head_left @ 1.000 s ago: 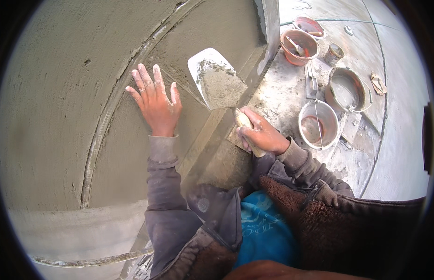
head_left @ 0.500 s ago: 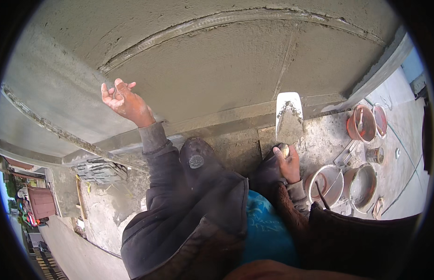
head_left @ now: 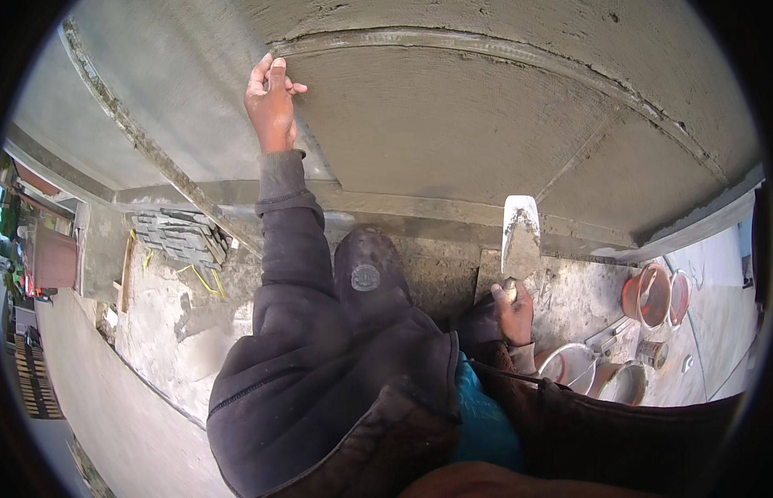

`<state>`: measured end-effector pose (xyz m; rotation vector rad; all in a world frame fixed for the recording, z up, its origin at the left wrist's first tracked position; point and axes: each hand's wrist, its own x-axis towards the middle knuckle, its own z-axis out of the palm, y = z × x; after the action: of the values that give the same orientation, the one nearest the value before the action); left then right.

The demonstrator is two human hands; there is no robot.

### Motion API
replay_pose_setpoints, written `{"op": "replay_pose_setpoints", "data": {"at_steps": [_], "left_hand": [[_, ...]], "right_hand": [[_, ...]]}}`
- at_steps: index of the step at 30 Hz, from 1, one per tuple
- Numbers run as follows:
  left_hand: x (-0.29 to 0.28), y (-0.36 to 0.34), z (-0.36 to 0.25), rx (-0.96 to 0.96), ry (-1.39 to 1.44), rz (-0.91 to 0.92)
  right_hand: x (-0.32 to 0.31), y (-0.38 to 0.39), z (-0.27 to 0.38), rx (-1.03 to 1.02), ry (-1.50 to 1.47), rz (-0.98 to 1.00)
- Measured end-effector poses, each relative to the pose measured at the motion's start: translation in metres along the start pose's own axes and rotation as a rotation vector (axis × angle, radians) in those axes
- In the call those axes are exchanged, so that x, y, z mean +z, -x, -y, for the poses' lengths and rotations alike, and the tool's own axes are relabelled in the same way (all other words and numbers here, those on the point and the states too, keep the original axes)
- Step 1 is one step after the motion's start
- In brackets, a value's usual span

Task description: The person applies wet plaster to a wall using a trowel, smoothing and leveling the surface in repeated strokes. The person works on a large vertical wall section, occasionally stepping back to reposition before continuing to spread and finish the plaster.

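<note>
My left hand [head_left: 273, 108] is raised to the grey plastered wall [head_left: 420, 124], its fingers loosely bent and apart with nothing visible in them. The fingertips are close to the left end of a long strip [head_left: 453, 37] that runs across the plaster; I cannot tell whether they touch it. Low on the right, my right hand [head_left: 513, 319] is wrapped around the handle of a trowel [head_left: 521, 236]. Grey mortar lies on the trowel's pale, broad blade, which points toward the foot of the wall.
To the right stand reddish buckets [head_left: 652, 296], a pale bucket [head_left: 569, 365] and a small can [head_left: 652, 353]. A stack of grey slabs [head_left: 179, 236] lies at the left, behind a long mortar-stained batten [head_left: 146, 145]. My knee [head_left: 367, 266] is near the wall's foot.
My left hand has moved up and right along the wall to the strip's end. The view has shifted, while my right hand keeps hold of the trowel.
</note>
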<state>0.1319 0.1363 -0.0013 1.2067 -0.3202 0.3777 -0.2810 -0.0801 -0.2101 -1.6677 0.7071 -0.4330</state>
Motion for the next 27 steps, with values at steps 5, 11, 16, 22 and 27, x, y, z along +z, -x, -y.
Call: {"op": "replay_pose_setpoints", "data": {"at_steps": [5,11,16,22,27], "left_hand": [[-0.004,-0.011,-0.006,0.017,-0.011,0.070],[-0.011,-0.024,0.002,-0.006,0.031,0.143],[-0.016,-0.028,0.004,-0.027,0.049,0.179],[-0.017,-0.031,0.002,-0.032,0.038,0.203],[-0.013,-0.030,-0.010,-0.079,-0.047,0.204]], "right_hand": [[0.004,-0.002,0.004,0.033,0.007,0.017],[0.011,-0.001,0.017,0.002,0.091,0.034],[0.012,-0.002,0.014,0.018,0.107,0.018],[0.014,-0.011,0.044,0.013,0.308,0.120],[0.012,-0.046,0.152,-0.696,0.723,0.123]]}}
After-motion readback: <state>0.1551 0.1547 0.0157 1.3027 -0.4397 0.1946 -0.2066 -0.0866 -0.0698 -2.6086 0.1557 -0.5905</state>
